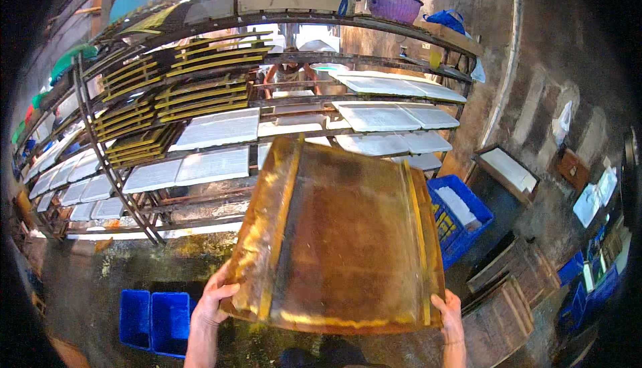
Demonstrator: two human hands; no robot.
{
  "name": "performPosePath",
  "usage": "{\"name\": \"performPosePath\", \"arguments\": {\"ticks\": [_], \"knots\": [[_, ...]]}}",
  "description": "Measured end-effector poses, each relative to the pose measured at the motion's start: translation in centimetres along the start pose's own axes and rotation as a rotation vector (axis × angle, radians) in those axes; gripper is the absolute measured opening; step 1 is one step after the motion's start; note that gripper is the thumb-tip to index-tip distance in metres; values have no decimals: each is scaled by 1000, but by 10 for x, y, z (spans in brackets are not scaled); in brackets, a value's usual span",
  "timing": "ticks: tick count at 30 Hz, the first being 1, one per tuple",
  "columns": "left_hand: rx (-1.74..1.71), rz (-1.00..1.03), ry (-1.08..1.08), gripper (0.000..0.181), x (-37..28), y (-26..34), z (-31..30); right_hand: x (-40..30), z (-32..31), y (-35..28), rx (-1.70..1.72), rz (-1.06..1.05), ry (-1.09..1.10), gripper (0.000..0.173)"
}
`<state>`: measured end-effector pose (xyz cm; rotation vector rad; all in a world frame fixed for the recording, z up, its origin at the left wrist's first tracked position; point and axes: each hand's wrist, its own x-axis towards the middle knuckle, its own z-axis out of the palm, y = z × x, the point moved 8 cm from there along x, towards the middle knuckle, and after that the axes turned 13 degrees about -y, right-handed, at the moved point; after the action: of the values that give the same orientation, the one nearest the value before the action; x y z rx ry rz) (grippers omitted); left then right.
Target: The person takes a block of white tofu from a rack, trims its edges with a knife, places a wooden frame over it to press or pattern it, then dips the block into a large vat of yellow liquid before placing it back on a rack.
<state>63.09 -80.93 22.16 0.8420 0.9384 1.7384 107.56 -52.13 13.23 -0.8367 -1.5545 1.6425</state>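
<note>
A wide brown wooden board point(356, 237) with two raised battens across it fills the middle of the view, tilted and wet-looking. My left hand point(214, 295) grips its lower left corner, thumb on the upper face. At the lower right corner my right hand point(448, 308) holds the edge the same way. Behind the board stands a long rack whose shelves carry white slabs or filled trays point(220, 127). Stacked slatted wooden boards point(200, 100) lie on the rack's upper left shelves. The far edge of the held board overlaps the lower shelves in the picture; whether they touch I cannot tell.
Two blue bins point(169, 320) stand on the floor at the lower left. On the right are a blue crate point(459, 217) with white blocks, a wooden box point(506, 175) and more wooden boards point(496, 323). A person point(291, 74) is behind the rack. A purple basket point(393, 8) sits on top.
</note>
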Motion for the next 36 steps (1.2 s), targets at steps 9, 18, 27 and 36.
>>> {"name": "performPosePath", "arguments": {"ticks": [9,18,27,36], "knots": [[495,255,308,44,304,114,-68,374,44,-183,-103,-306,-144,37],[364,431,170,48,579,226,-149,719,95,-260,-166,-230,-184,38],[362,601,504,29,794,319,-190,1009,104,-349,-163,-278,-287,40],[809,514,964,40,812,349,-235,1019,153,-398,-701,-786,295,35]]}}
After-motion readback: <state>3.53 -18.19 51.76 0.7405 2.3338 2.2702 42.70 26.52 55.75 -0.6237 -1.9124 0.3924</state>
